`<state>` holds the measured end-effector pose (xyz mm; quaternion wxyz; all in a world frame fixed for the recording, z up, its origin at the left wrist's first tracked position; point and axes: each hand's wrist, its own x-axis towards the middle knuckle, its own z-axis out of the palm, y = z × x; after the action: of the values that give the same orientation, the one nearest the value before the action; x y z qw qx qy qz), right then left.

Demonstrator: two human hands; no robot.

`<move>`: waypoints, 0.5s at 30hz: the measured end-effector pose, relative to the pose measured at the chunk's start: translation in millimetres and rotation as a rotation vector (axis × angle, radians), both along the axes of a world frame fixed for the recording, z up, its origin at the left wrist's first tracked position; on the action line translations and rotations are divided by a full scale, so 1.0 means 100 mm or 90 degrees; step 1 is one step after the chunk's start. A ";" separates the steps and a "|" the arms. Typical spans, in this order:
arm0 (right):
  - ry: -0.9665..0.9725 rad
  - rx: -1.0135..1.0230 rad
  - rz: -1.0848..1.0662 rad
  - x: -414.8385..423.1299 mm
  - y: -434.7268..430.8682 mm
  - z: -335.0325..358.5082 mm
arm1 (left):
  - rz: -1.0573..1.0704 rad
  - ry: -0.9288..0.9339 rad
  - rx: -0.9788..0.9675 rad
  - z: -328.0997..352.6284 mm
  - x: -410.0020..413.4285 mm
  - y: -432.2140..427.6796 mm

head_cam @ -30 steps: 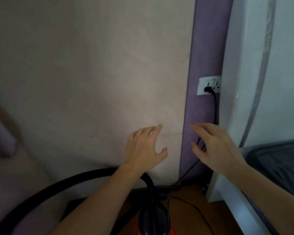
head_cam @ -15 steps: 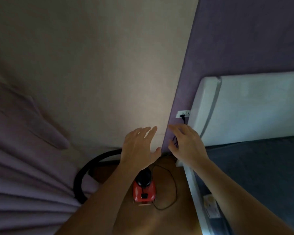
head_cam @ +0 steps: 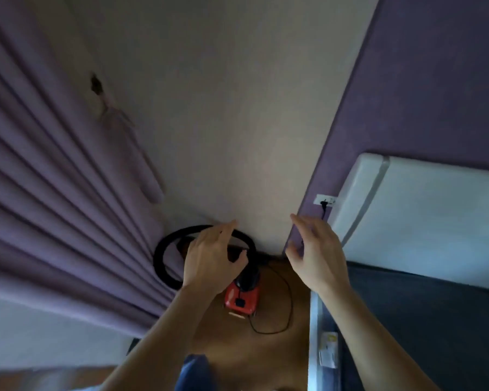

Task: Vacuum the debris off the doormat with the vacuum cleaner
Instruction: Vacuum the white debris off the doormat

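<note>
A small red and black vacuum cleaner (head_cam: pixel 242 300) stands on the wooden floor in the corner of the room. Its black hose (head_cam: pixel 161 261) loops to the left beside the curtain. A thin black cord (head_cam: pixel 288 309) runs from it over the floor and up to a white wall socket (head_cam: pixel 325 199). My left hand (head_cam: pixel 209 258) hovers above the vacuum with fingers relaxed, holding nothing. My right hand (head_cam: pixel 315 249) is raised near the wall corner, fingers spread and empty. No doormat is in view.
A purple curtain (head_cam: pixel 54 207) hangs on the left. A white headboard (head_cam: pixel 407 215) and a dark bed (head_cam: pixel 421 320) fill the right. A white bed frame edge (head_cam: pixel 314 334) borders the narrow strip of wooden floor (head_cam: pixel 251 356).
The view has pulled back and up from the wall socket. The whole vacuum and the curtain have come into view. Both hands stay raised and empty.
</note>
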<state>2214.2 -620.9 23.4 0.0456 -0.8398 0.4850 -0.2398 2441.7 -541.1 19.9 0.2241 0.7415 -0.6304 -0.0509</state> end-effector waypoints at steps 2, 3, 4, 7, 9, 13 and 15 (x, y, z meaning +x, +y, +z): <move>-0.008 0.011 0.041 0.02 0.03 -0.09 | 0.067 0.004 0.027 -0.03 0.01 0.22; -0.014 0.018 0.060 0.05 0.04 -0.14 | 0.091 -0.001 0.047 -0.04 0.03 0.32; -0.018 0.025 0.077 0.07 0.06 -0.17 | 0.115 -0.005 0.061 -0.05 0.05 0.42; -0.029 0.014 0.118 0.21 0.11 -0.21 | 0.177 -0.011 0.072 -0.02 0.11 0.66; -0.038 0.005 0.148 0.29 0.07 -0.25 | 0.212 -0.008 0.075 -0.02 0.16 0.80; -0.029 0.034 0.156 0.45 -0.11 -0.32 | 0.263 -0.003 0.097 -0.13 0.32 1.05; -0.021 0.048 0.149 0.51 -0.21 -0.32 | 0.308 0.027 0.087 -0.18 0.46 1.13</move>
<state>2264.9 -642.1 -9.1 0.1131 -0.8844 0.3914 -0.2278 2487.7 -428.3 1.7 0.1920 0.8831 -0.4248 -0.0537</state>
